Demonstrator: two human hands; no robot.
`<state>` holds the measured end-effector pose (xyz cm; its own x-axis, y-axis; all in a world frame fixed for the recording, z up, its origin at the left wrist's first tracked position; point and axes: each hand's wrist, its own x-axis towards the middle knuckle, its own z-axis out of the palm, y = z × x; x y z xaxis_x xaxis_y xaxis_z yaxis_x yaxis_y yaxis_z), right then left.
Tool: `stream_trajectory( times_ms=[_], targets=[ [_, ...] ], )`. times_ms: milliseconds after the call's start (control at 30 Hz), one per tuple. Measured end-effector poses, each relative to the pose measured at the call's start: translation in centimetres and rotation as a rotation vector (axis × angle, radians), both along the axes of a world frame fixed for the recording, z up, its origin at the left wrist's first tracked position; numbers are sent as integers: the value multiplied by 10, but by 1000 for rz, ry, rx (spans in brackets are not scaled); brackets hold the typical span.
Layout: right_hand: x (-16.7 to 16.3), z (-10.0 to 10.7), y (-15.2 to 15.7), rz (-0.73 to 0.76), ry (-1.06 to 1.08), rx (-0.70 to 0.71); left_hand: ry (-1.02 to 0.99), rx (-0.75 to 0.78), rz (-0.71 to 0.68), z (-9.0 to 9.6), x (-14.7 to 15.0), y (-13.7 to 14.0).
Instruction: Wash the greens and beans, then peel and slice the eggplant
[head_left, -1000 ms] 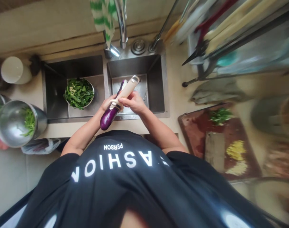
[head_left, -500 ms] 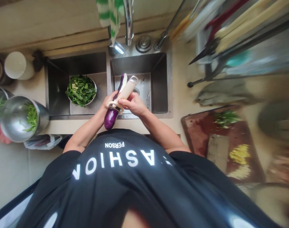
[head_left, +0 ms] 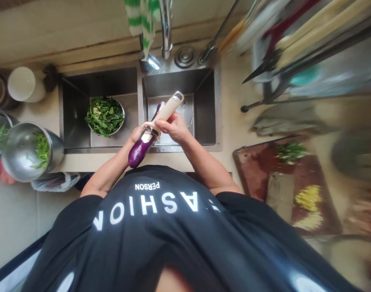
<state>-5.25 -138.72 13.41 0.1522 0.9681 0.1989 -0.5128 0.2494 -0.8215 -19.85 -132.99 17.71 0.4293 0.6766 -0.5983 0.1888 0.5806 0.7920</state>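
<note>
A purple eggplant [head_left: 137,153] slants across the front edge of the right sink basin, its rounded end toward my body. My left hand [head_left: 136,134] is closed around its middle; the peeler covers part of that grip. In my right hand [head_left: 175,126] is a cream-handled peeler [head_left: 169,107], its handle pointing up and to the right. The peeler's head lies on the eggplant, just above a pale peeled patch. Another pale strip shows near the eggplant's far end, partly behind the handle.
In the left basin [head_left: 78,140] stands a bowl of leafy greens [head_left: 105,116]. A metal bowl [head_left: 19,150] with cut greens is on the left counter. At right lies a cutting board [head_left: 252,170] with a cleaver [head_left: 279,194], chopped greens and yellow bits. A faucet [head_left: 166,32] rises behind.
The peeler has shifted up and right along the eggplant, baring a pale patch below its head. The eggplant's rounded end has swung slightly left.
</note>
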Motion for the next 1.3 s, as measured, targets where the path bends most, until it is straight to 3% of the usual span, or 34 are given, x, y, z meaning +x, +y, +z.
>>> stream_trajectory(
  times_ms=[467, 733, 833, 900, 967, 1033, 1100, 1200, 1300],
  targets=[
    [27, -20, 27, -132, -63, -84, -11, -150, -196, 15, -1, -9],
    [61, -54, 57, -253, -60, -131, -52, -154, -315, 16, -12, -12],
    [77, -72, 71, -366, -91, -228, -73, -170, -375, 15, -21, -11],
    [88, -83, 77, -455, -221, -349, -88, -172, -392, 13, -26, -8],
    [98, -92, 78, -471, -487, -466, -104, -164, -346, 11, -29, -5],
    [104, -97, 75, -431, -772, -523, -104, -147, -225, 7, -28, -1],
    [104, -95, 69, -455, -877, -533, -82, -131, -85, 3, -23, 5],
    [89, -77, 50, -557, -592, -431, -71, -128, 11, -2, -10, 15],
    [58, -45, 20, -383, -165, -183, -101, -121, -8, -3, 3, 20]
  ],
)
